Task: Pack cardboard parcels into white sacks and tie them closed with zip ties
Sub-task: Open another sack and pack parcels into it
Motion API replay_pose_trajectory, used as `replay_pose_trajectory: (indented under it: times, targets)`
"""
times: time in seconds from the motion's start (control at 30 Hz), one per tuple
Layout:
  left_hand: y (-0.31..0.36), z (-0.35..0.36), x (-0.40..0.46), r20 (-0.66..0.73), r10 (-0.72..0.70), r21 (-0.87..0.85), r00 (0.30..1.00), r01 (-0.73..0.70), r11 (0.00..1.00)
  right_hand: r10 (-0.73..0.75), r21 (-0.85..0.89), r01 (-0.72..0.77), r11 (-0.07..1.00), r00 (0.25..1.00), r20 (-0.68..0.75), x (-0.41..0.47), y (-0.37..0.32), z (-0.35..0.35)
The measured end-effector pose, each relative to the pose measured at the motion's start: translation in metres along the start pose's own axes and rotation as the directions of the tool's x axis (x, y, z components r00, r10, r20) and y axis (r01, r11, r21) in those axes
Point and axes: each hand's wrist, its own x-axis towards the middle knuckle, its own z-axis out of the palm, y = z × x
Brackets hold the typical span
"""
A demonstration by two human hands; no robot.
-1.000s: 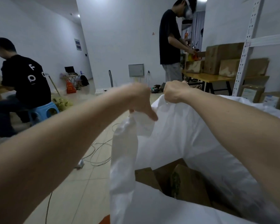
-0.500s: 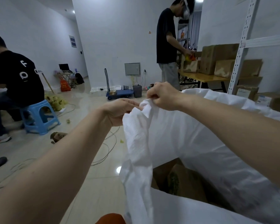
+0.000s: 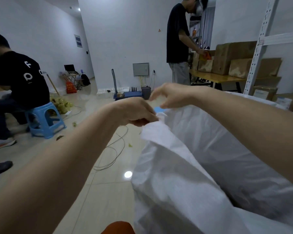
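A large white sack fills the lower right of the view, its mouth gathered toward my hands. My left hand is closed on the bunched rim of the sack at its top left corner. My right hand hovers just above and behind the rim, fingers curled and partly apart, touching the fabric edge with a small blue piece under it. The cardboard parcels inside the sack are hidden by folded fabric. No zip tie is visible.
A person on a blue stool sits at far left. Another person stands at a wooden table stacked with cardboard boxes. A white metal rack upright stands at right. Cables lie on the tiled floor.
The sack mouth has been pulled lower and folded over, hiding the parcels inside. My right hand has loosened from a fist on the rim to curled fingers; my left hand stays clamped.
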Motion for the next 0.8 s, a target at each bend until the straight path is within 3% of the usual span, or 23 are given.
replay_pose_trajectory:
  times: [0.03, 0.1, 0.2, 0.27, 0.3, 0.33, 0.37, 0.4, 0.43, 0.5, 0.57, 0.67, 0.73, 0.8]
  targets:
    - [-0.012, -0.003, 0.002, 0.015, 0.0, -0.22, 1.0, 0.004, 0.975, -0.086, -0.032, 0.085, 0.996, 0.996, -0.03, -0.01, -0.003, -0.001]
    - [-0.033, -0.002, 0.007, 0.054, 0.022, -0.505, 0.998, 0.008, 0.863, -0.179, -0.13, 0.177, 0.976, 0.984, -0.005, -0.025, -0.009, 0.003]
    - [-0.044, 0.01, 0.003, 0.1, 0.089, -0.708, 0.991, 0.008, 0.706, -0.232, -0.273, 0.196, 0.942, 0.967, -0.104, -0.025, -0.015, 0.015]
    - [-0.04, 0.02, -0.002, 0.105, 0.096, -0.716, 0.99, 0.008, 0.698, -0.271, -0.362, 0.213, 0.908, 0.955, -0.119, -0.017, -0.014, 0.018]
    - [-0.035, 0.025, -0.007, 0.061, 0.086, -0.623, 0.994, -0.029, 0.781, -0.282, -0.389, 0.231, 0.892, 0.956, -0.081, -0.014, -0.014, 0.019]
    - [-0.032, 0.027, -0.011, -0.039, 0.104, -0.413, 0.994, -0.11, 0.904, -0.277, -0.417, 0.237, 0.877, 0.96, -0.036, -0.011, -0.014, 0.019]
    - [-0.029, 0.027, -0.015, -0.176, 0.2, -0.092, 0.964, -0.219, 0.971, -0.267, -0.459, 0.234, 0.857, 0.964, -0.007, -0.008, -0.012, 0.018]
    - [-0.026, 0.026, -0.019, -0.26, 0.393, 0.203, 0.882, -0.347, 0.915, -0.261, -0.504, 0.225, 0.834, 0.965, -0.001, -0.005, -0.01, 0.016]
    - [-0.023, 0.024, -0.024, -0.237, 0.572, 0.371, 0.785, -0.471, 0.8, -0.269, -0.532, 0.221, 0.818, 0.963, -0.012, -0.003, -0.007, 0.014]
    - [-0.017, 0.021, -0.028, -0.051, 0.732, 0.463, 0.679, -0.633, 0.62, -0.293, -0.557, 0.229, 0.799, 0.956, -0.027, -0.002, -0.004, 0.01]
    - [-0.014, 0.021, -0.017, 0.062, 0.752, 0.525, 0.656, -0.662, 0.535, -0.306, -0.565, 0.247, 0.788, 0.952, -0.011, -0.004, -0.003, 0.01]
    - [-0.006, 0.024, 0.011, 0.044, 0.819, 0.624, 0.573, -0.656, 0.425, -0.233, -0.493, 0.173, 0.853, 0.971, -0.062, -0.01, -0.002, 0.009]
    - [-0.004, 0.025, 0.032, -0.031, 0.869, 0.697, 0.494, -0.612, 0.373, -0.06, -0.231, 0.024, 0.973, 0.987, -0.152, -0.02, -0.005, -0.008]
    - [-0.008, 0.024, 0.054, -0.153, 0.884, 0.727, 0.442, -0.556, 0.404, 0.197, 0.163, -0.175, 0.971, 0.972, -0.131, -0.04, -0.015, -0.033]
